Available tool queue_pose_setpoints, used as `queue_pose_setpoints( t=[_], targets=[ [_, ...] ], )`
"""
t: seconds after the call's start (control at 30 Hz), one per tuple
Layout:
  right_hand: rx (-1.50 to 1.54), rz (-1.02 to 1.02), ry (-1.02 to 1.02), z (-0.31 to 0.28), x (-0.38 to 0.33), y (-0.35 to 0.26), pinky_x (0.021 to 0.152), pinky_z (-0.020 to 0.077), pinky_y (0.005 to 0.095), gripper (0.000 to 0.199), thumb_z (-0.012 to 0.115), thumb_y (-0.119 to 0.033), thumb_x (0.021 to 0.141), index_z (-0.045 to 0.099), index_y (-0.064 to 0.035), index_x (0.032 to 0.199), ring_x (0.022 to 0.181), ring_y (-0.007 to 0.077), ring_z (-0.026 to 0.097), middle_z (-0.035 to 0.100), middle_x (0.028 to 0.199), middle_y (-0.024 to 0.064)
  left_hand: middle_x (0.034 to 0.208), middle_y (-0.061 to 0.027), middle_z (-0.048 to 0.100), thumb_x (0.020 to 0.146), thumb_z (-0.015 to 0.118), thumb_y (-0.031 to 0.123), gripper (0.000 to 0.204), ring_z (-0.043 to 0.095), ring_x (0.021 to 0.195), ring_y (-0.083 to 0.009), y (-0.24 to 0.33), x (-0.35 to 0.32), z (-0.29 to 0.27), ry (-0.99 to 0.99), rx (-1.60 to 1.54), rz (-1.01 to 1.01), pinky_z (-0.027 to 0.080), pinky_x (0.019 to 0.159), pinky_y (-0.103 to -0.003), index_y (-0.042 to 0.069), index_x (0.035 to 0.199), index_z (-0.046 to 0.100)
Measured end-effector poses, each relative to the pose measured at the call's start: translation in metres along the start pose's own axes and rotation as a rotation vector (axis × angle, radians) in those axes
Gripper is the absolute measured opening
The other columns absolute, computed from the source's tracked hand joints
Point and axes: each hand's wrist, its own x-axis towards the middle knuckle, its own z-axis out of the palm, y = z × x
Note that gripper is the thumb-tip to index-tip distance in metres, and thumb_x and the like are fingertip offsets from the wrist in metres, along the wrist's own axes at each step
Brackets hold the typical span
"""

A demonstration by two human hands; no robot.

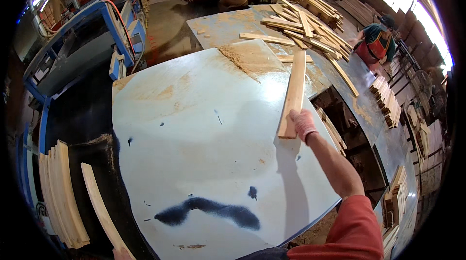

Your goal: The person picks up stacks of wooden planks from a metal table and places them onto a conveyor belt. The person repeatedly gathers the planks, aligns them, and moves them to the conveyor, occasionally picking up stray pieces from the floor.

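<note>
My right hand (pixel 303 123), in a pale pink work glove, is closed around the near end of a flat wooden board (pixel 294 96). The board points away from me over the white worktop (pixel 204 114), and its shadow falls on the surface below. At the bottom edge, only part of my left hand (pixel 122 254) shows. Its fingers are closed on the near end of a long, narrow wooden slat (pixel 103 206) that lies over the black surface (pixel 99 153) at left.
Several boards (pixel 62 194) stand side by side at far left, near a blue-framed machine (pixel 109 32). Beyond the worktop, loose boards (pixel 306 27) lie heaped on a metal table (pixel 218 29) with sawdust. A co-worker in a red apron (pixel 373 52) stands at far right.
</note>
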Motion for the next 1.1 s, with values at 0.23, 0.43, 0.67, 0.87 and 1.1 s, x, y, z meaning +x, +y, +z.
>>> queue_pose_setpoints(
  t=[0.23, 0.43, 0.67, 0.87, 1.1],
  targets=[
    [-0.065, -0.07, -0.161, 0.143, -0.012, -0.082, 0.079, 0.057, 0.0473, 0.045, 0.067, -0.033, 0.094, 0.07, 0.0112, 0.105, 0.085, 0.0316, 0.07, 0.073, 0.093, 0.021, 0.118, -0.0317, 0.074, 0.111, 0.062, 0.041, 0.052, 0.071, 0.108, -0.0453, 0.013, -0.021, -0.012, 0.108, 0.084, 0.089, 0.057, 0.094, -0.05, -0.008, 0.126, 0.07],
    [0.014, -0.112, -0.226, 0.309, 0.119, -0.149, 0.063, 0.0538, 0.0481, 0.038, 0.068, -0.034, 0.094, 0.072, 0.0043, 0.097, 0.066, 0.0292, 0.066, 0.069, 0.076, 0.0157, 0.123, -0.0326, 0.072, 0.112, 0.058, 0.043, 0.055, 0.071, 0.11, -0.0483, 0.043, 0.015, -0.015, -0.181, 0.334, 0.118, 0.058, 0.095, -0.052, -0.008, 0.132, 0.069],
    [0.514, -0.187, -0.724, 0.394, -0.022, -0.197, 0.069, 0.0484, 0.0352, 0.028, 0.068, -0.033, 0.103, 0.071, -0.0046, 0.102, 0.079, 0.0132, 0.057, 0.067, 0.092, 0.001, 0.14, -0.0226, 0.065, 0.114, 0.05, 0.041, 0.052, 0.066, 0.125, -0.0412, 0.058, -0.007, -0.035, -0.175, 0.134, -0.261, 0.052, 0.107, -0.049, 0.003, 0.149, 0.058],
    [0.288, -0.289, -0.847, 0.347, -0.134, -0.156, 0.07, 0.0493, 0.0322, 0.029, 0.069, -0.032, 0.102, 0.067, -0.0035, 0.1, 0.078, 0.0108, 0.054, 0.06, 0.086, -0.0018, 0.099, -0.0241, 0.071, 0.102, 0.064, 0.021, 0.025, 0.071, 0.095, -0.0422, 0.03, 0.001, -0.013, -0.024, -0.128, -0.317, 0.055, 0.084, -0.049, -0.001, 0.115, 0.068],
    [0.261, -0.235, -1.081, 0.304, -0.305, -0.086, 0.083, 0.0551, 0.0296, 0.031, 0.068, -0.022, 0.107, 0.071, 0.0027, 0.126, 0.094, 0.0094, 0.062, 0.071, 0.104, -0.0003, 0.107, -0.0259, 0.074, 0.095, 0.072, 0.03, 0.031, 0.071, 0.103, -0.0482, 0.029, 0.002, -0.031, -0.045, -0.083, -0.154, 0.056, 0.09, -0.056, 0.002, 0.109, 0.071]
  ],
)
